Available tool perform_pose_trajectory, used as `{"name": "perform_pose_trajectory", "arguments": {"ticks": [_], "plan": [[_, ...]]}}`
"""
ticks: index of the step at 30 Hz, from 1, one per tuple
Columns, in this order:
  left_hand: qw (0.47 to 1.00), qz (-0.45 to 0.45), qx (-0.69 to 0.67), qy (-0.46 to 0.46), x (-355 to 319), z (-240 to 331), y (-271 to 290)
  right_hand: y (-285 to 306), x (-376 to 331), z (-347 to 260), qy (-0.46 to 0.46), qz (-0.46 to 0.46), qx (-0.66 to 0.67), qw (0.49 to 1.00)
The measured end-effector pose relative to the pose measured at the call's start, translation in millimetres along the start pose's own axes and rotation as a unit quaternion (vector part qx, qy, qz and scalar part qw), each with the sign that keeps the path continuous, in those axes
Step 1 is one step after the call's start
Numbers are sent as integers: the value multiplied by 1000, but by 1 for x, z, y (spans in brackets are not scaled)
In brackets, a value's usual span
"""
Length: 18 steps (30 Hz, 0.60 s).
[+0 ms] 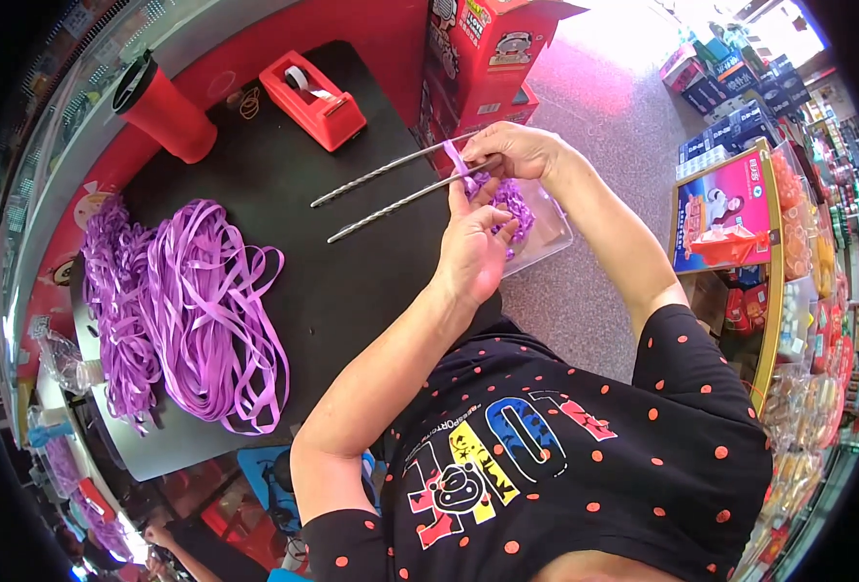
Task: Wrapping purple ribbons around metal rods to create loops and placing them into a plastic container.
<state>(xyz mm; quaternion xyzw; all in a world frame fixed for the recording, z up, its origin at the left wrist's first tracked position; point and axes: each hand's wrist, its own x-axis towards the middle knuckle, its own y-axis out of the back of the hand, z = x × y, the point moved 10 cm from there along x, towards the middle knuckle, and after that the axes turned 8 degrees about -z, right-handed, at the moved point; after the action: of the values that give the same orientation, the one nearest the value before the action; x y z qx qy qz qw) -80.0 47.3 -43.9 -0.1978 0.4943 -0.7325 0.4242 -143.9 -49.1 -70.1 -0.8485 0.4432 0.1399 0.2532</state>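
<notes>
The left hand [476,244] and right hand [519,152] are meeting at two metal rods [391,211], exact grips unclear, probably keeping purple ribbon [456,161] taut across them; ribbon bundles [206,301] are lying handily on the surface [342,291].

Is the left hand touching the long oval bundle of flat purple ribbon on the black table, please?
Apart: the head view plainly shows bare black tabletop between the left hand and the purple ribbon bundle.
</notes>
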Motion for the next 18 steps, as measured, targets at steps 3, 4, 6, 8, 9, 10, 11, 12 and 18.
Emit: {"name": "perform_pose_trajectory", "arguments": {"ticks": [3, 4, 6, 8, 9, 10, 11, 12, 18], "plan": [[1000, -3, -7, -1, 2, -2, 3, 4, -3, 2, -17, 22, -2, 1000], [1000, -10, -6, 2, 2, -2, 2, 4, -4, 1, -18, 22, -1, 1000], [1000, 2, -5, 3, 0, -3, 4, -1, -6, -5, -7, -6, -19, 1000], [1000, 9, -5, 8, 0, -4, 3, 6, -14, -12, 3, 10, -52, 999], [1000, 8, -7, 8, 0, -5, 3, 9, -18, -16, 12, 23, -85, 996], [1000, 9, -9, 6, 1, -4, 4, 7, -19, -17, 13, 22, -85, 996], [1000, 9, -9, 5, 1, -3, 5, 6, -22, -18, 15, 40, -86, 995], [1000, 6, -12, 6, 1, -3, 6, 7, -23, -19, 17, 56, -87, 994], [1000, 0, -23, 11, 2, -3, 5, 31, -7, 4, -11, 32, -89, 995]]}}
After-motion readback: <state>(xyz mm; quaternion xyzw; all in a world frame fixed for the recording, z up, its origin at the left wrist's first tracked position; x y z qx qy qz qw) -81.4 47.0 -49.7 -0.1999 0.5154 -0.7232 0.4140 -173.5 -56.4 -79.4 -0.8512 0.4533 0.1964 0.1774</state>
